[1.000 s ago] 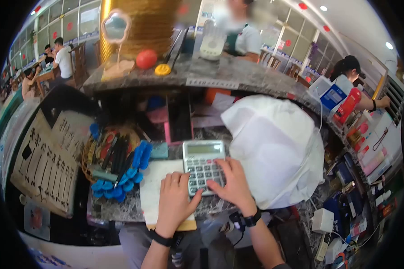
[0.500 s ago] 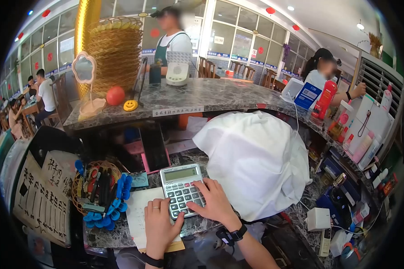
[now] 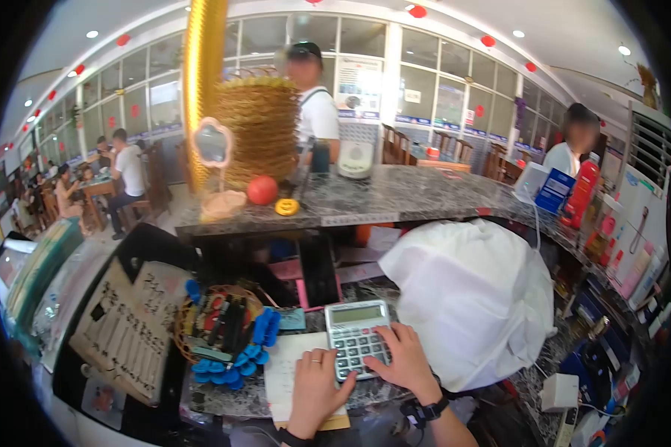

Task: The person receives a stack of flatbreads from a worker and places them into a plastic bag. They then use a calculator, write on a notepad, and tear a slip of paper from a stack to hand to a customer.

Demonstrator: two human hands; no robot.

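A silver desk calculator (image 3: 358,314) lies face up on the marble counter in front of me. My left hand (image 3: 317,391), with a ring on one finger, rests at the calculator's lower left corner, fingers stretched over a sheet of paper (image 3: 282,372) and thumb apart. My right hand (image 3: 406,365) is spread over the keypad's right side, its fingertips on or just above the keys. Neither hand grips anything. Left of the paper sits a wicker basket (image 3: 180,328) of pens with blue clips (image 3: 265,328) around its rim.
A white cloth (image 3: 473,298) covers something bulky on the right. Behind the calculator is a dark phone-like slab (image 3: 318,272). The raised ledge (image 3: 417,194) bears stacked baskets (image 3: 257,134), a red ball (image 3: 262,190) and a red bottle (image 3: 580,192). Several people are beyond it.
My view has turned left, so the counter and hands appear farther right and lower. The person behind the stacked baskets now faces left. Both my hands stay at the calculator.
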